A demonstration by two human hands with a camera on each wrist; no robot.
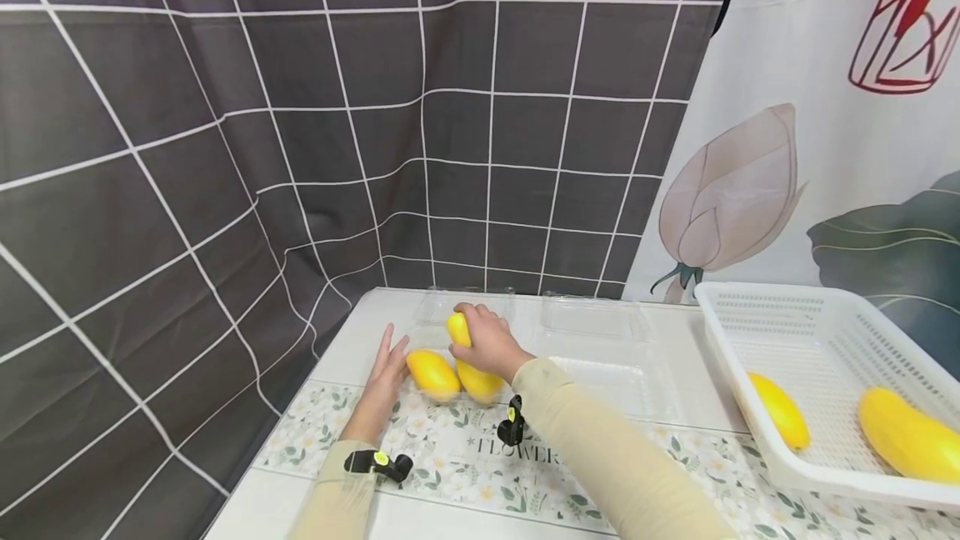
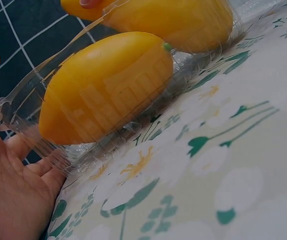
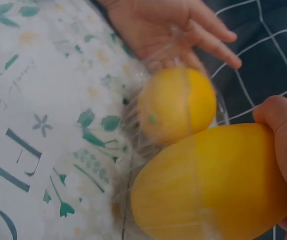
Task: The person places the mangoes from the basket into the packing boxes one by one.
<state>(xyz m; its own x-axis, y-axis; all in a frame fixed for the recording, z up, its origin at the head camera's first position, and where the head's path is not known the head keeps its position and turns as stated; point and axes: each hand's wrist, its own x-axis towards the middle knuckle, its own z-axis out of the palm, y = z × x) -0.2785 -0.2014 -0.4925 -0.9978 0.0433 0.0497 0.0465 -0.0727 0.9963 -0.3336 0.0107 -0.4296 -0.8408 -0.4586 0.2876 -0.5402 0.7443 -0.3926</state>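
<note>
Right hand (image 1: 491, 342): grips one yellow fruit (image 1: 479, 384), within clear container (image 2: 36, 140) on bench (image 1: 427, 517). Second fruit (image 1: 432, 374): same container, nine o'clock of first. Left hand (image 1: 386, 377): fingers extended, container's nine o'clock side.

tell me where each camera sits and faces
Head: worn on head, facing forward and down; left hand, right hand and forearms show.
Left wrist: worn there, facing the clear container; left hand and a right fingertip show.
Right wrist: worn there, facing two yellow fruits; both hands show.
Both wrist views share container, fruits and left hand.
</note>
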